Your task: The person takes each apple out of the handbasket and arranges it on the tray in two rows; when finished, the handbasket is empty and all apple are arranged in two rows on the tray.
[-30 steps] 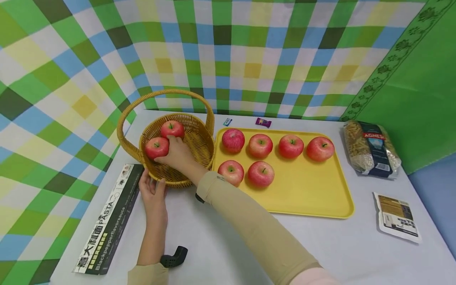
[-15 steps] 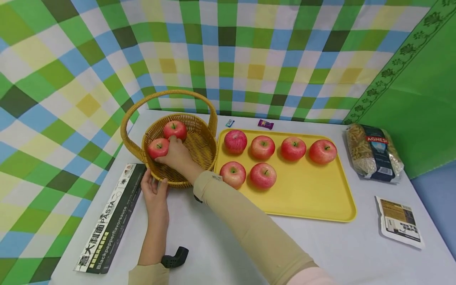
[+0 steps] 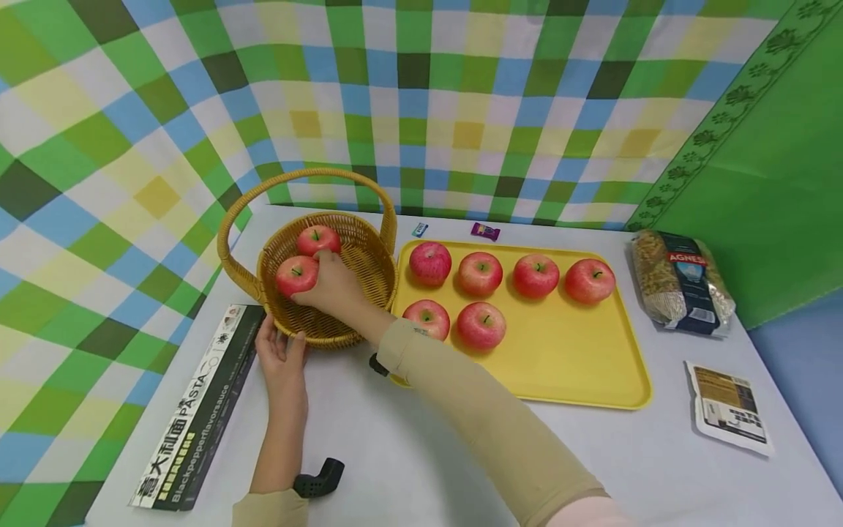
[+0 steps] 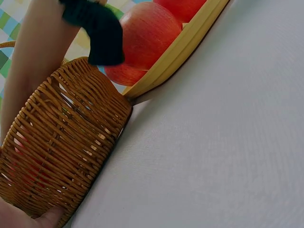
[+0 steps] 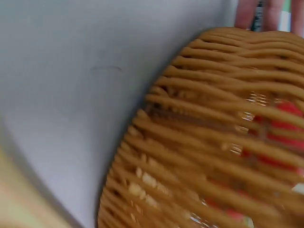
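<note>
In the head view, my right hand [image 3: 336,289] reaches into the wicker basket [image 3: 378,285] and grips a red apple [image 3: 296,276] on the basket's left side, fingers and thumb around its right part. A second apple [image 3: 319,240] sits just behind it in the basket. My left hand [image 3: 282,359] rests against the basket's outer front-left wall, thumb and fingers spread along it. In the left wrist view, the left thumb [image 4: 50,218] lies on the weave. Red shows through the weave in the right wrist view.
Right of the basket, a yellow tray [image 3: 566,359] bears several apples [image 3: 481,326]. A long pasta box [image 3: 197,410] lies at left. Two small wrapped sweets [image 3: 486,231] lie behind the tray. A pasta bag [image 3: 681,282] and a white-edged pouch [image 3: 729,406] lie at right.
The gripped apple has risen slightly and shifted right within the basket, with my right hand around it. My left hand stays at the basket wall. The head view has shifted a little.
</note>
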### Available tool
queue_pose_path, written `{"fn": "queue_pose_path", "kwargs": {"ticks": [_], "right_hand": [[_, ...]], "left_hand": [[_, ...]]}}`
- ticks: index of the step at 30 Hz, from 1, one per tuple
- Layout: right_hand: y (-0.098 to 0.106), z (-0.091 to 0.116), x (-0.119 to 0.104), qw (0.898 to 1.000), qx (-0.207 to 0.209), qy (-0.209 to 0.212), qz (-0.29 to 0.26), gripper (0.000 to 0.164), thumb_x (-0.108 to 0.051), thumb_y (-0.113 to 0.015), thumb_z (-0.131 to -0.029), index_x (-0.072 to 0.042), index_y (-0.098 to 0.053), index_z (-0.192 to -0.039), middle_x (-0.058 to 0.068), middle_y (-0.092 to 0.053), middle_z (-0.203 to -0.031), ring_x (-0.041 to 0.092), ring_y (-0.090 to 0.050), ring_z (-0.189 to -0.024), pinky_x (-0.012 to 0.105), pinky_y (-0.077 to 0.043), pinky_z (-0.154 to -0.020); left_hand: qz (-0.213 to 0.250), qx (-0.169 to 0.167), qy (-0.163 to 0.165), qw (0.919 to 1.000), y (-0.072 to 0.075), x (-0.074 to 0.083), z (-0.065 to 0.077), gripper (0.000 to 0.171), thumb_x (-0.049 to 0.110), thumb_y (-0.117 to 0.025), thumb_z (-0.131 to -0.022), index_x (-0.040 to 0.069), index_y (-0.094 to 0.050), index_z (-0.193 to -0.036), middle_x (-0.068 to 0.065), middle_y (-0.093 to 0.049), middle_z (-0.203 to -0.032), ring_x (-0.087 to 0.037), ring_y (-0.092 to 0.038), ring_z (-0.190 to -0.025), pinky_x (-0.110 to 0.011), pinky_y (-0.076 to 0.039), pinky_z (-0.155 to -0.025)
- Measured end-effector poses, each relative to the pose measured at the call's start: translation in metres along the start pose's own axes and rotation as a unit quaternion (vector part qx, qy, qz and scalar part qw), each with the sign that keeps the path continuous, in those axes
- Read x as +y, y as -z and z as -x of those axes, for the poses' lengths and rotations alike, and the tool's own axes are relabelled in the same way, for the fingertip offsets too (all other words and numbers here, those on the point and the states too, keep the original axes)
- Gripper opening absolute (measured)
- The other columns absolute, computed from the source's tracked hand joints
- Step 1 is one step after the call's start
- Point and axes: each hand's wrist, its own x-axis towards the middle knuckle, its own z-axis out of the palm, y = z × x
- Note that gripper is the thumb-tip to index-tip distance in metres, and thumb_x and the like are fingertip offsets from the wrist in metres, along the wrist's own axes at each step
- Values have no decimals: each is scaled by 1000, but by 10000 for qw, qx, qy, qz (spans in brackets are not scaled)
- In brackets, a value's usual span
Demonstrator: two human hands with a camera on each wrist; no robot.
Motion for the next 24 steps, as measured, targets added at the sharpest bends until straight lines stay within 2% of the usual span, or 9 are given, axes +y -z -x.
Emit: {"fn": "queue_pose_path", "kwargs": {"ticks": [8, 15, 20, 24], "right_hand": [[48, 30, 0, 9964, 166, 386, -730, 80, -39, -84, -72, -9, -43, -133, 2, -55, -124, 13, -57, -106, 24, -51, -86], [94, 73, 7, 9864, 314, 508, -1532, 78, -36, -84, -72, -12, -42, -133, 0, -53, -123, 11, -56, -104, 20, -51, -83], [125, 107, 22, 9764, 446, 373, -2082, 77, -34, -85, -72, -17, -42, -134, -5, -51, -123, 12, -54, -107, 25, -52, -87], [149, 132, 44, 9720, 877, 357, -2151, 77, -29, -87, -71, -16, -43, -133, -3, -51, -124, 15, -54, -108, 33, -52, -90]], "left_hand": [[-87, -3, -51, 9999, 2, -2, 0, 61, 7, -53, -99, 23, -22, -149, 3, -19, -155, -18, -22, -142, -29, -37, -106], [-64, -102, -87, 9999, 2, -1, -1, 63, 10, -53, -99, 24, -19, -150, 3, -16, -156, -20, -21, -143, -29, -37, -107], [-18, -102, -69, 9999, 3, -1, -1, 63, 9, -52, -99, 23, -18, -151, 2, -16, -156, -20, -21, -143, -28, -37, -106], [2, -88, -58, 9999, 2, -1, -1, 63, 7, -51, -99, 22, -18, -151, 2, -16, -156, -21, -23, -142, -28, -38, -106]]}}
